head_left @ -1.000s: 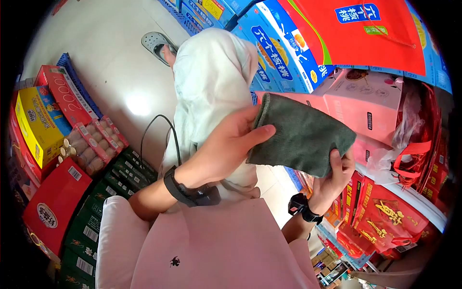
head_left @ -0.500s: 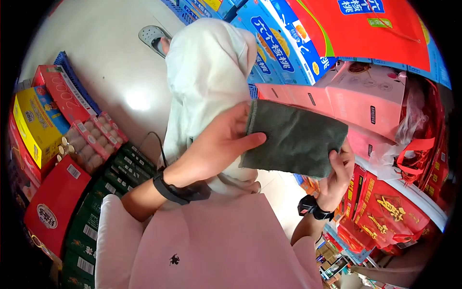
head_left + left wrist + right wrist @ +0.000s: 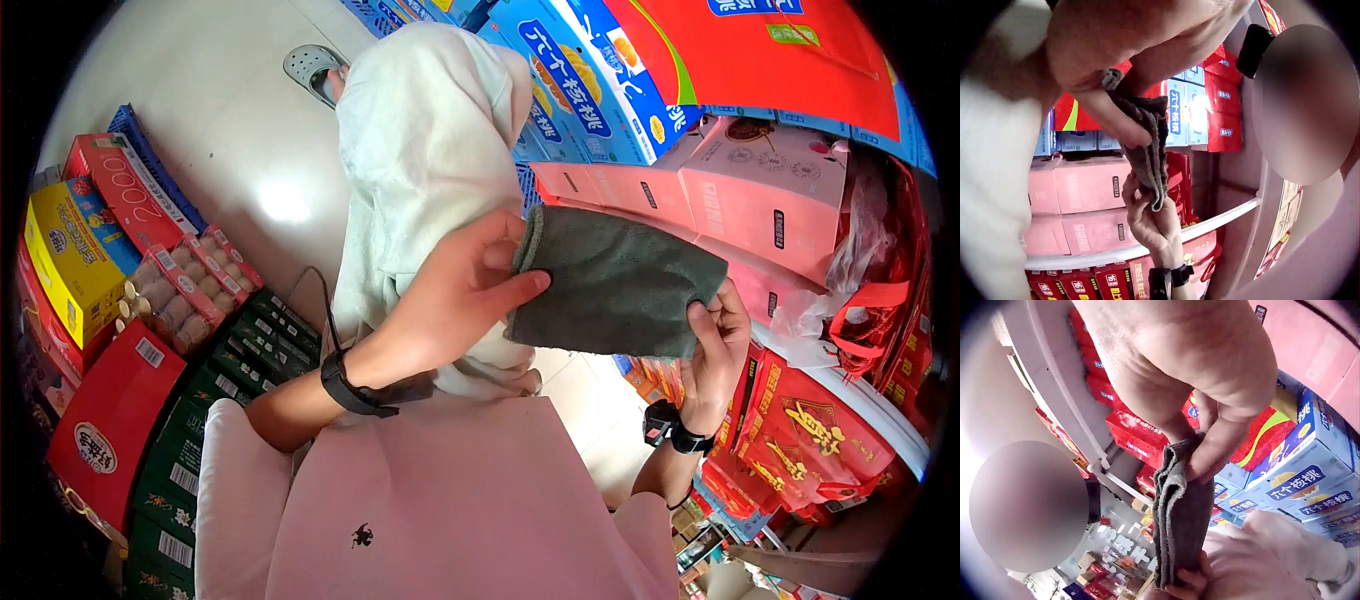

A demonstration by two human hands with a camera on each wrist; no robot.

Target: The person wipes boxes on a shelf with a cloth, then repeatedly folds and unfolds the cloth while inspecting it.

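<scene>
stacked cartons [image 3: 585, 85]: blue and red, filling the upper right, with pink boxes [image 3: 770, 200] beneath them; same spots as a second ago.
floor [image 3: 220, 130]: pale and glossy, upper left, edged by a yellow box [image 3: 65, 255] and egg trays [image 3: 195, 285].
raised knee [image 3: 425, 150]: in pale trousers, just behind the left hand, reaching a little higher in view than before.
cloth [image 3: 615, 285]: dark grey-green, folded double, held in the air in front of the pink boxes and stretched between both hands; lower edge now close to level, where a second ago the right end hung lower.
left hand [image 3: 455, 295]: pinches the cloth's left edge, thumb across the front, fingers behind; hold unchanged.
right hand [image 3: 720, 340]: grips the cloth's right end, thumb and fingertips closed on the folded layers; now a little farther right and higher on that edge than half a second ago.
wristwatch [image 3: 675, 430]: black, on the right wrist, shifted right with the arm.
slipper [image 3: 308, 68]: grey, on the floor beyond the knee.
</scene>
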